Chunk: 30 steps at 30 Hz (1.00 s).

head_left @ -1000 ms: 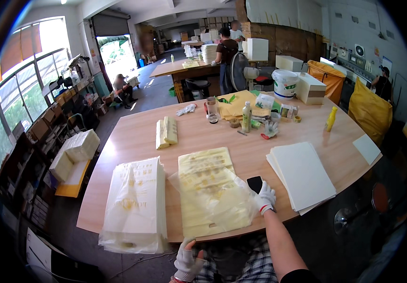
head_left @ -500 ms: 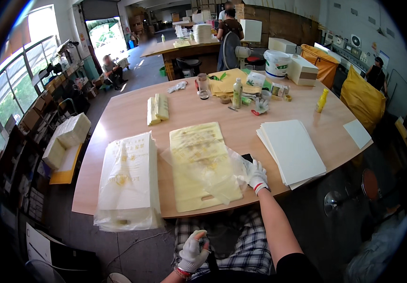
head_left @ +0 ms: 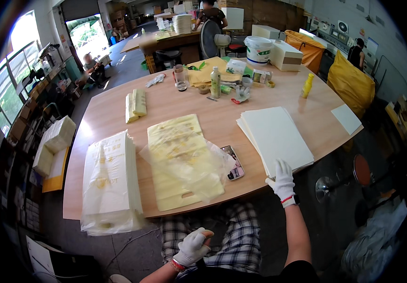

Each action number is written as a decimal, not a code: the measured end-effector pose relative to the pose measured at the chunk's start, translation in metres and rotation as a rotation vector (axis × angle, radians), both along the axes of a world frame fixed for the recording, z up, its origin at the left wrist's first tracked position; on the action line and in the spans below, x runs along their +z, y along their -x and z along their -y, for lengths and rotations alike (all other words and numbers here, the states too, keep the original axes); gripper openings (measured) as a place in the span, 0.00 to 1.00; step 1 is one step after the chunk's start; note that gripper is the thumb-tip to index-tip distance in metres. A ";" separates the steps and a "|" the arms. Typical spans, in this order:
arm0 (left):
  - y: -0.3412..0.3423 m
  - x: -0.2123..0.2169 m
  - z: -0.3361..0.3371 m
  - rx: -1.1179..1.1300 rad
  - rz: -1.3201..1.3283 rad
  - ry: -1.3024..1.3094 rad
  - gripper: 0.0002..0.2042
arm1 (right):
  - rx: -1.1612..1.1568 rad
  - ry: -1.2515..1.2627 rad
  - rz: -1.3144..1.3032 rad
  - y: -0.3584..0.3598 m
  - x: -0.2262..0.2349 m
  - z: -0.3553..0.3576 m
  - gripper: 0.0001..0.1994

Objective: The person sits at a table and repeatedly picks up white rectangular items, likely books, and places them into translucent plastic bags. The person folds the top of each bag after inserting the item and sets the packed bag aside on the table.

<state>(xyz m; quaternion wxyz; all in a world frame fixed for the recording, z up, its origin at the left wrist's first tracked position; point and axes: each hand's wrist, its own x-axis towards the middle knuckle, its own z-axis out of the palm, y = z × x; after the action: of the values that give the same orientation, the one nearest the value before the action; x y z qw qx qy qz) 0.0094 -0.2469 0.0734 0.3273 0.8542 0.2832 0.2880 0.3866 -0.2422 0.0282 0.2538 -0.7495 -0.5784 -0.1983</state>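
Observation:
At the near edge of the table, my right hand (head_left: 283, 181) in a white glove reaches the near corner of a stack of white sheets (head_left: 279, 137). Its fingers lie out over the sheets, with the thumb apart. Above my lap, my gloved left hand (head_left: 194, 246) is curled closed, touching nothing on the table; I see nothing in it. Pale yellow printed bags (head_left: 172, 184) lie flat in front of me, partly under a crumpled clear plastic bag (head_left: 208, 172). A phone (head_left: 233, 162) lies beside them, screen up. To the left sits a thick pile of white printed bags (head_left: 109, 174).
Folded yellow bags (head_left: 136, 105) lie farther back. Beyond stand a green-white bottle (head_left: 215, 82), a glass jar (head_left: 180, 78), a white bucket (head_left: 258, 50) and a yellow bottle (head_left: 307, 86). A fan (head_left: 210, 40) stands behind the table, a round stool (head_left: 361, 170) at right. Other people are farther off.
My right hand has moved right, off the phone beside the clear plastic, to the near corner of the white sheets. The phone now shows. My left hand stays curled above my lap.

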 end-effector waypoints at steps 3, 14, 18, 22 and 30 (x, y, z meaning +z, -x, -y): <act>-0.013 0.002 0.000 -0.090 -0.022 0.029 0.13 | 0.051 0.143 -0.124 -0.033 -0.025 -0.001 0.39; -0.053 -0.005 -0.007 -0.274 -0.116 0.197 0.10 | 0.108 0.360 -0.423 -0.075 -0.013 -0.014 0.45; -0.083 -0.002 -0.014 -0.276 -0.156 0.326 0.10 | 0.137 0.231 -0.492 -0.085 -0.025 -0.017 0.34; -0.111 -0.004 -0.012 -0.309 -0.183 0.524 0.09 | 0.148 0.101 -0.542 -0.081 -0.018 -0.020 0.23; -0.129 -0.011 0.005 -0.409 -0.207 0.584 0.09 | 0.073 0.139 -0.504 -0.092 -0.014 -0.021 0.16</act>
<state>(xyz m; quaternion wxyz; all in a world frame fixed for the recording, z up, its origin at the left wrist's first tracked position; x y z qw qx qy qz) 0.1385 -0.2523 0.0619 0.5777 0.7883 0.2088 0.0357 0.4788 -0.2208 0.0140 0.3446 -0.7694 -0.5360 0.0443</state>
